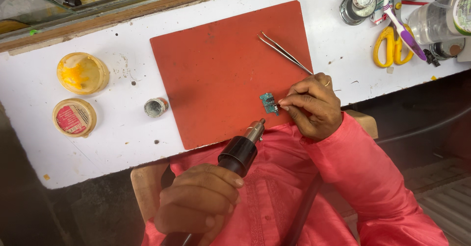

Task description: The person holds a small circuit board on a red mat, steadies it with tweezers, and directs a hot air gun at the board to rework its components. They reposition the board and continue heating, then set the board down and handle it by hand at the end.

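Circuit board (pixel 268 102): small, green, irregular.

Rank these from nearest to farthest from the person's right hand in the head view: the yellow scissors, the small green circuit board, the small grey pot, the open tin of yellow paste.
1. Circuit board: at the fingertips of the right hand, on the red mat.
2. Scissors: up and to the right, on the white bench.
3. Grey pot: left of the mat.
4. Yellow paste tin: far left.

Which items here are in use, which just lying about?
In use: left hand holding hot-air tool; right hand pinching tweezers at small green circuit board; red mat.
Lying about: yellow scissors, toothbrush, two round tins, small grey pot.
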Demonstrator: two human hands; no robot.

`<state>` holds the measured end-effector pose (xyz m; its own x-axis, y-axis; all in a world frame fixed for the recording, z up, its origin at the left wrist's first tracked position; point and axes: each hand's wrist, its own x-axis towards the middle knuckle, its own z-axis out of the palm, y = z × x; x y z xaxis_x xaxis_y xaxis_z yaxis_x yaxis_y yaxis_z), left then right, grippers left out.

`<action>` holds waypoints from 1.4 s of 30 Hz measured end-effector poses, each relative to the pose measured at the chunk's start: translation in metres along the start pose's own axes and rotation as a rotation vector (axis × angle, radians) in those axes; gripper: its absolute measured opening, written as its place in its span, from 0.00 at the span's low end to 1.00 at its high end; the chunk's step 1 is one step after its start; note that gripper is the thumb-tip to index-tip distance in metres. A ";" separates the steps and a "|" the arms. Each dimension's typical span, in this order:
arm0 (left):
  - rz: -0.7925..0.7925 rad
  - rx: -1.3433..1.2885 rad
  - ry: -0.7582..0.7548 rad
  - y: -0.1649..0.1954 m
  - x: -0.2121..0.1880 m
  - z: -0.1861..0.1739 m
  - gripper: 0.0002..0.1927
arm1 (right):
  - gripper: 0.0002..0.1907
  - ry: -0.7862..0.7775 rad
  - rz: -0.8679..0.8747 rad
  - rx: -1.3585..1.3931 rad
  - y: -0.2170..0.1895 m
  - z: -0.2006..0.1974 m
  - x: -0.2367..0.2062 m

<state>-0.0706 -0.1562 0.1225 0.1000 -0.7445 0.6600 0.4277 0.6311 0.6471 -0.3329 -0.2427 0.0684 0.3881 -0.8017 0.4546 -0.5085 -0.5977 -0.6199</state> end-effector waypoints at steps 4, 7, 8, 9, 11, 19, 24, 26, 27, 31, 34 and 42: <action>-0.024 0.020 0.012 0.002 -0.001 0.002 0.10 | 0.11 0.002 0.006 -0.027 0.000 0.001 -0.001; -0.015 0.021 0.024 0.002 -0.001 0.002 0.10 | 0.11 0.005 0.016 -0.027 0.000 0.001 -0.001; -0.013 0.020 0.022 0.001 -0.001 0.003 0.10 | 0.11 0.004 0.021 -0.030 0.000 0.002 -0.001; -0.011 0.018 0.021 0.001 -0.001 0.003 0.09 | 0.11 0.004 0.025 -0.032 -0.001 0.002 -0.001; -0.017 0.024 0.022 0.002 -0.001 0.003 0.10 | 0.11 0.004 0.033 -0.032 -0.001 0.002 -0.002; -0.005 0.028 0.025 0.001 0.000 0.004 0.10 | 0.11 0.004 0.021 -0.030 0.001 0.002 -0.002; -0.024 0.037 0.016 0.003 0.001 0.003 0.10 | 0.11 0.013 0.021 -0.017 0.001 0.002 -0.002; -0.033 0.043 0.019 0.004 0.001 0.003 0.10 | 0.11 0.014 0.027 -0.015 0.002 0.002 -0.002; -0.038 0.046 0.020 0.004 0.001 0.003 0.10 | 0.11 0.015 0.029 -0.014 0.002 0.002 -0.002; -0.028 0.035 0.008 0.003 0.001 0.002 0.11 | 0.11 0.014 0.024 -0.008 0.001 0.003 -0.001; -0.026 0.036 0.017 0.003 0.001 0.004 0.11 | 0.11 0.012 0.026 -0.009 0.001 0.001 -0.001; -0.017 0.038 0.015 0.003 0.003 0.003 0.10 | 0.11 0.021 0.008 0.004 0.001 0.001 0.000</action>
<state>-0.0721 -0.1562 0.1276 0.1062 -0.7582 0.6433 0.3951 0.6258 0.6725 -0.3323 -0.2432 0.0670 0.3679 -0.8065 0.4629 -0.5087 -0.5913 -0.6258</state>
